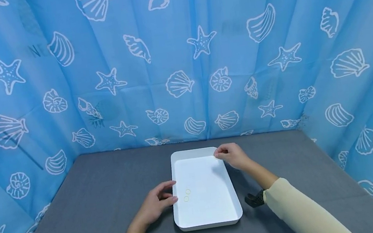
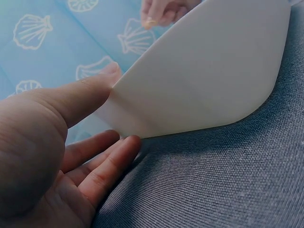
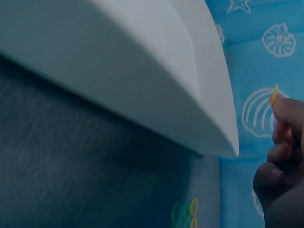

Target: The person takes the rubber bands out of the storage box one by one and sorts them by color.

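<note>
No legible writing – plain white tray

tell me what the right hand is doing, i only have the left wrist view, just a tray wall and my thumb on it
Observer: The right hand is at the far right corner of the white tray, pinching a small yellow rubber band.
Operator: anything in the tray already
Observer: Two small rings lie on the tray floor near the left wall, close to the left hand.
Operator: more bands anywhere else
Observer: The right wrist view shows a few green and yellow bands on the grey table outside the tray.
</note>
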Demonstrator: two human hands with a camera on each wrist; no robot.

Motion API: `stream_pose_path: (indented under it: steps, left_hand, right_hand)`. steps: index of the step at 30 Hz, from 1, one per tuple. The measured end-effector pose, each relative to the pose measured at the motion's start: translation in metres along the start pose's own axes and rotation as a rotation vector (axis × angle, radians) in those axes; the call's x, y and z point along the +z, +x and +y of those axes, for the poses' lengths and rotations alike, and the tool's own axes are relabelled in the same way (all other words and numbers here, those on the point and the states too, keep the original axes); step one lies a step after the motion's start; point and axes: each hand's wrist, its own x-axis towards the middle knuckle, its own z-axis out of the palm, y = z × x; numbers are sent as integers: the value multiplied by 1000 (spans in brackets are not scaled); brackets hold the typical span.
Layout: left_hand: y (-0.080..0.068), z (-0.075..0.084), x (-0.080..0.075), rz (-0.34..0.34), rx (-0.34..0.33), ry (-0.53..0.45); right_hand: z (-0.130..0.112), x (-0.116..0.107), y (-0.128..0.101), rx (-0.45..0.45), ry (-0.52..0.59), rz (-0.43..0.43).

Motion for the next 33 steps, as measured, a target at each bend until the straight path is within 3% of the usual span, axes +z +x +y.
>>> stream_pose_path:
  steps: [12, 21, 33]
  left_hand:
    - [-3, 3, 0, 1, 10, -15]
    - [-2, -2, -1, -15, 14, 9]
    - [0, -2, -2, -20, 11, -3]
  right_hand:
    - [30, -9, -11, 12, -28, 64]
    - [57, -14, -15, 58, -75, 144]
    - [82, -17, -16, 133, -56, 177]
